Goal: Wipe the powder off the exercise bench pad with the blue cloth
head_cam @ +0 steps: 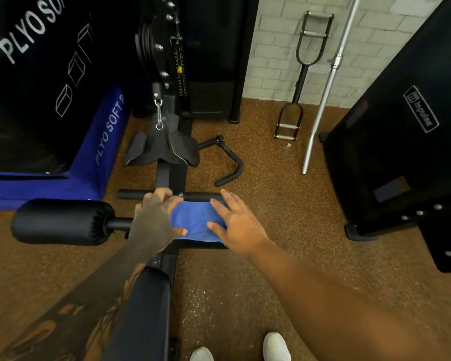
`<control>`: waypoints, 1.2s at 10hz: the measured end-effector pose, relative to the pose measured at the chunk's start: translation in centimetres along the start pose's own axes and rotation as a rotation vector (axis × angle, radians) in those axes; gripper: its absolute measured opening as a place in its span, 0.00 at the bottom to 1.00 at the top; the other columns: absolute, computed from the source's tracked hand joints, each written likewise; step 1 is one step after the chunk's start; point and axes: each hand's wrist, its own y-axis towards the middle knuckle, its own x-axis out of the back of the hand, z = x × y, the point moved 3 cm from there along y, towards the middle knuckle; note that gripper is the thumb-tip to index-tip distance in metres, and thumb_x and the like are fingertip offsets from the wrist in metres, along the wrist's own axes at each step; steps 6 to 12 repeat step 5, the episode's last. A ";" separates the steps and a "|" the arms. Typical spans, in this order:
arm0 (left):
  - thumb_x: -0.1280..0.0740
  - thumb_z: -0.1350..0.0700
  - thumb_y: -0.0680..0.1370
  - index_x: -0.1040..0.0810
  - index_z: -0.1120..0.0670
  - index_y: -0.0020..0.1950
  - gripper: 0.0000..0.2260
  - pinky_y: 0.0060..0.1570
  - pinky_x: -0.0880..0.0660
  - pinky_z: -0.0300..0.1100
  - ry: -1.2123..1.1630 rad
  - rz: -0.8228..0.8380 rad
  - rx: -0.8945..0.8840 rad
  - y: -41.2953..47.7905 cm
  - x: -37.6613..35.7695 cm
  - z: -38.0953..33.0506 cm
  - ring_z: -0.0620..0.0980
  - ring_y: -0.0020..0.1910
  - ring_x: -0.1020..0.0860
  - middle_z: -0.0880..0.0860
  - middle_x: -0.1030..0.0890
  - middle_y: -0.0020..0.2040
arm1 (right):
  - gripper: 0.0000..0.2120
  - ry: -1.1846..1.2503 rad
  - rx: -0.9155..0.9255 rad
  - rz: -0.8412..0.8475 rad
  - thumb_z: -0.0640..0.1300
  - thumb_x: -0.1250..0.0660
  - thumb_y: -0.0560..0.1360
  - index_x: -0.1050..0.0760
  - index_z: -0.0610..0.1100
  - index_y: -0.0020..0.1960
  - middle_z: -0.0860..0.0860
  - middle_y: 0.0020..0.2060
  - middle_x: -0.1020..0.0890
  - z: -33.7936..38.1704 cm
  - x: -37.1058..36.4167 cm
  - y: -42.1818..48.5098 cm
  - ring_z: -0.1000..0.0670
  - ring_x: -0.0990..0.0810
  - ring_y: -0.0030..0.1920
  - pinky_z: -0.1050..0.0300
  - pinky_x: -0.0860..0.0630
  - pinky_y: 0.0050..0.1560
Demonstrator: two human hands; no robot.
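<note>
Two bare hands are pressed onto one blue cloth (197, 221), a soft folded rag draped over the roller pad on the right side of the bench's leg bar, just below the centre of the view. The left hand (155, 217) lies at the cloth's nine o'clock edge, its fingers curled over the far side towards the thin black crossbar (133, 194) and its thumb pinning the near hem, so it grips the fabric. The right hand (236, 224) rests at three o'clock, fingers spread and almost flat, palm down on the cloth without closing around it. At nine o'clock from the cloth, the matching black cylindrical foam roller pad (61, 221) sticks out uncovered on the same bar. At six o'clock the long black vinyl bench pad (141, 313) runs down towards the bottom edge, partly under the tattooed left forearm; whether powder lies on it I cannot tell. At twelve o'clock a grey padded strap attachment (162, 149) hangs from a cable clip on the weight machine. A curved black handle bar (231, 165) lies on the brown speckled rubber floor (284, 204) at one o'clock, and a silver barbell (328, 82) leans against the white brick wall further out. Two white shoes (275, 346) show at six o'clock.
</note>
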 end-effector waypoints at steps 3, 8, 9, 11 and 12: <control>0.44 0.43 0.84 0.58 0.46 0.82 0.32 0.78 0.56 0.57 0.356 0.400 -0.182 0.1 -1.0 -0.5 0.51 0.82 0.57 0.47 0.56 0.83 | 0.33 -0.144 -0.047 0.115 0.60 0.50 0.82 0.59 0.50 0.80 0.45 0.80 0.59 0.2 -2.7 -0.2 0.44 0.62 0.79 0.45 0.57 0.77; 0.50 0.39 0.84 0.56 0.45 0.82 0.29 0.77 0.61 0.65 0.280 0.274 -0.145 0.3 1.7 -2.3 0.53 0.81 0.61 0.49 0.57 0.83 | 0.37 -0.136 -0.042 -0.023 0.65 0.51 0.80 0.62 0.50 0.80 0.45 0.79 0.65 0.6 1.8 -0.7 0.45 0.68 0.77 0.41 0.62 0.77; 0.50 0.39 0.84 0.56 0.45 0.82 0.29 0.77 0.61 0.65 0.280 0.274 -0.145 0.3 1.7 -2.3 0.53 0.81 0.61 0.49 0.57 0.83 | 0.37 -0.136 -0.042 -0.023 0.65 0.51 0.80 0.62 0.50 0.80 0.45 0.79 0.65 0.6 1.8 -0.7 0.45 0.68 0.77 0.41 0.62 0.77; 0.50 0.39 0.84 0.56 0.45 0.82 0.29 0.77 0.61 0.65 0.280 0.274 -0.145 0.3 1.7 -2.3 0.53 0.81 0.61 0.49 0.57 0.83 | 0.37 -0.136 -0.042 -0.023 0.65 0.51 0.80 0.62 0.50 0.80 0.45 0.79 0.65 0.6 1.8 -0.7 0.45 0.68 0.77 0.41 0.62 0.77; 0.50 0.39 0.84 0.56 0.45 0.82 0.29 0.77 0.61 0.65 0.280 0.274 -0.145 0.3 1.7 -2.3 0.53 0.81 0.61 0.49 0.57 0.83 | 0.37 -0.136 -0.042 -0.023 0.65 0.51 0.80 0.62 0.50 0.80 0.45 0.79 0.65 0.6 1.8 -0.7 0.45 0.68 0.77 0.41 0.62 0.77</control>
